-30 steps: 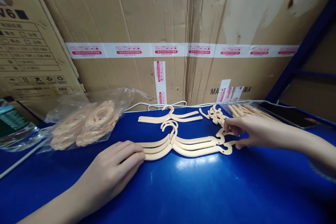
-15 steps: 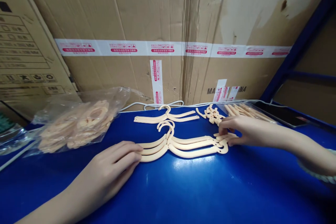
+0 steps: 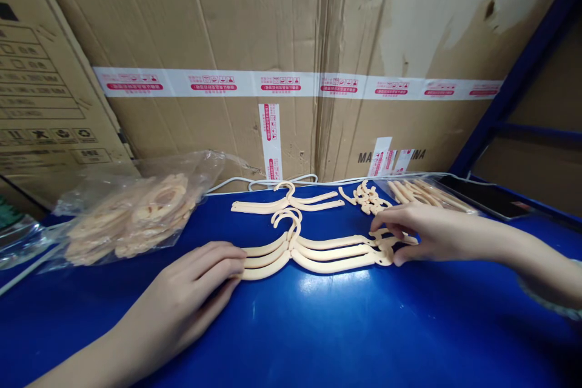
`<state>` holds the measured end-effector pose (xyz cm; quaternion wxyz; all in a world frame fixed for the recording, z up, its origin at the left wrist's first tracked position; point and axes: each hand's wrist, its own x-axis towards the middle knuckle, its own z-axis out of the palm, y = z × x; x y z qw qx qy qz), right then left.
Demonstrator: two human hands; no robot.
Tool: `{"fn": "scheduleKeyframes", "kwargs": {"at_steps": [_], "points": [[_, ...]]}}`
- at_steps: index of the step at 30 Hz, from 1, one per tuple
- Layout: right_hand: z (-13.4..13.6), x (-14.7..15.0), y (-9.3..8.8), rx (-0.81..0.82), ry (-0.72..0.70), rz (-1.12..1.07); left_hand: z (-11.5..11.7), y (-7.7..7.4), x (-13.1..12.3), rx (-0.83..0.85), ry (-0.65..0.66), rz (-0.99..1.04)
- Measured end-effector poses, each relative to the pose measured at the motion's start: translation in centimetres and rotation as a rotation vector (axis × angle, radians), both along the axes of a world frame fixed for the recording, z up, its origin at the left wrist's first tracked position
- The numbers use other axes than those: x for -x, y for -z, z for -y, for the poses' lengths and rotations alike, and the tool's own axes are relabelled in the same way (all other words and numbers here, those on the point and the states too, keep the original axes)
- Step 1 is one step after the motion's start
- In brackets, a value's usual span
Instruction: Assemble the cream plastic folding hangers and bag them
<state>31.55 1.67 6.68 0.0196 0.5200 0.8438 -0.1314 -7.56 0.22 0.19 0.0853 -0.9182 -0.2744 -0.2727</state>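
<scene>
Three small cream plastic hangers (image 3: 318,251) lie nested together on the blue table (image 3: 318,327). My left hand (image 3: 195,291) rests flat, fingers stretched out, fingertips touching the hangers' left ends. My right hand (image 3: 421,230) has its fingers curled over the hangers' right ends, thumb and fingertips pinching a small cream clip piece there. Another single hanger (image 3: 286,201) lies farther back. A little heap of cream clip pieces (image 3: 366,199) sits just behind my right hand.
A clear plastic bag of cream ring-shaped parts (image 3: 136,215) lies at the left. Another clear bag of cream stick parts (image 3: 422,193) lies at the back right, next to a dark phone (image 3: 493,200). Big cardboard boxes (image 3: 291,60) wall off the back. A white cable (image 3: 254,182) runs along them.
My right hand has slid slightly left along the hangers' right ends, its fingers working at the clip. The left hand stays in place. The view has shifted a little.
</scene>
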Motion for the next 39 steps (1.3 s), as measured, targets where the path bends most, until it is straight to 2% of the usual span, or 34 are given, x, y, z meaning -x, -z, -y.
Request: {"fn": "scheduleKeyframes", "kwargs": {"at_steps": [6, 10, 19, 27, 39], "points": [[0.7, 2.6, 1.2, -0.110, -0.045, -0.086, -0.1, 0.3, 0.2, 0.012, -0.037, -0.031], [0.6, 3.3, 2.1, -0.106, -0.071, -0.066, -0.1, 0.8, 0.6, 0.057, -0.073, -0.028], [0.2, 2.8, 2.4, -0.126, -0.049, -0.064, -0.1, 0.7, 0.4, 0.008, -0.066, -0.053], [-0.3, 2.3, 2.8, -0.167, -0.072, -0.074, -0.4, 1.2, 0.7, 0.050, -0.047, -0.043], [-0.6, 2.0, 3.3, -0.209, -0.090, -0.070, -0.4, 0.9, 0.4, 0.059, -0.054, -0.047]]}}
